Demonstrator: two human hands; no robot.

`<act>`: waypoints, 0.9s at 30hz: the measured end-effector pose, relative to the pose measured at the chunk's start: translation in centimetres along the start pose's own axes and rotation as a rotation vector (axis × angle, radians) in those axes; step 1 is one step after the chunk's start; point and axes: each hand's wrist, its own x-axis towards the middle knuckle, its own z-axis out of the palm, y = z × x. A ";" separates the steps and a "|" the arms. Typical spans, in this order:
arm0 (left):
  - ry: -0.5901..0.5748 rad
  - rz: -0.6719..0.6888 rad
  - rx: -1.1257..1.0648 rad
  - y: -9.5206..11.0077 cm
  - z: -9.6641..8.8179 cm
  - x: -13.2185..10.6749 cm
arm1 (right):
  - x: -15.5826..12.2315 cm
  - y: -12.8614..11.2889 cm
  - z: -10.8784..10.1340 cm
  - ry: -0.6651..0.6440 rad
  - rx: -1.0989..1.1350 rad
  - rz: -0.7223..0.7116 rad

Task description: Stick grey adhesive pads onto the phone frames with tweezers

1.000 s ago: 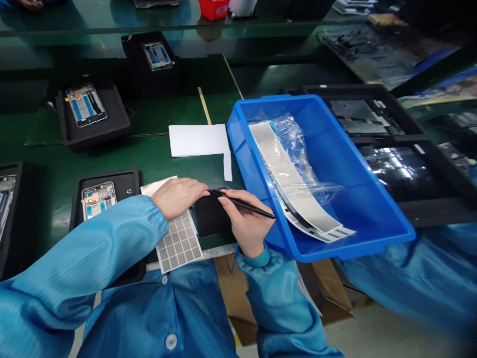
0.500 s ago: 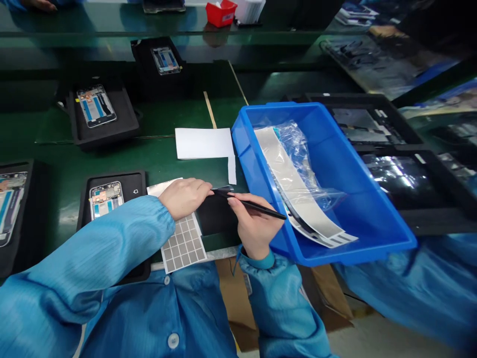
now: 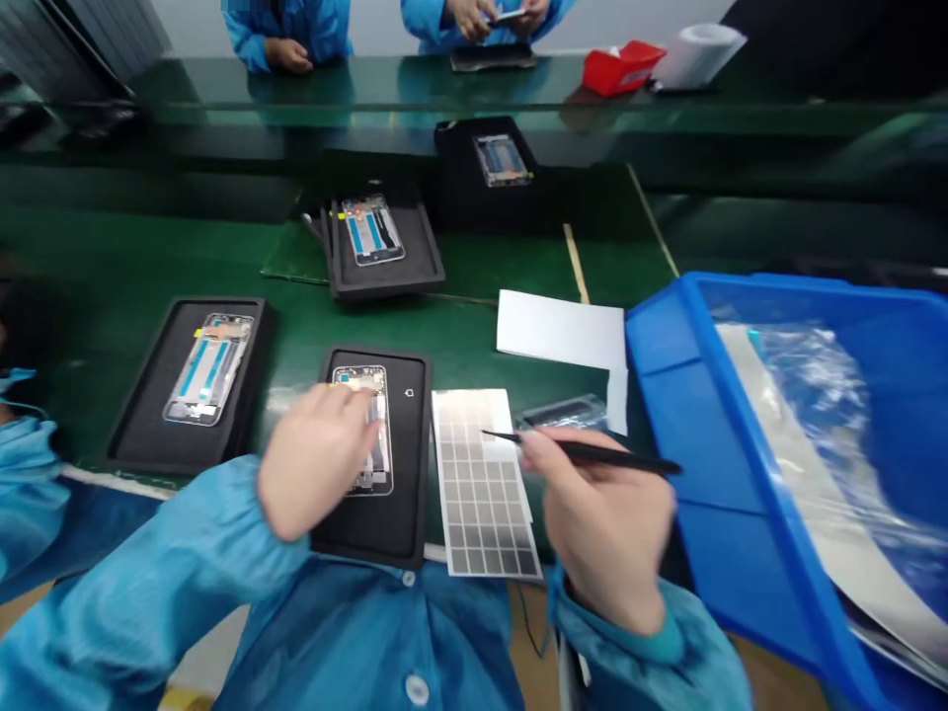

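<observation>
My right hand (image 3: 603, 513) grips black tweezers (image 3: 592, 454), their fine tip pointing left over a sheet of grey square stickers (image 3: 481, 504). A pale patch shows on the sheet where squares have come off. My left hand (image 3: 318, 449) is over an opened phone (image 3: 381, 454) in a black tray (image 3: 407, 484). Motion blurs that hand, and its curled fingers are partly hidden, so whether it holds anything cannot be seen. Behind my right hand lies a small clear plastic piece (image 3: 567, 413).
A blue bin (image 3: 688, 415) with strips and clear film stands at right. White paper (image 3: 559, 326) lies behind the stickers. More black trays with opened phones (image 3: 211, 370) sit left and further back. Across the bench are co-workers' hands (image 3: 474, 18) and a red box (image 3: 622, 69).
The view has swung left. My left hand has left the tweezer tip and moved left to the phone in the tray. My right hand still holds the tweezers, now over the sticker sheet.
</observation>
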 end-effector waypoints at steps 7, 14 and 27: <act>-0.080 -0.169 -0.161 -3.5 4.3 -4.8 | 0.9 -1.3 9.7 -0.307 0.067 0.155; -0.076 -0.141 -0.254 -3.8 4.8 -3.8 | 1.8 0.2 13.7 -0.439 -0.017 0.212; -0.016 -0.127 -0.299 -3.9 6.2 -3.6 | 1.8 0.5 13.7 -0.449 -0.057 0.210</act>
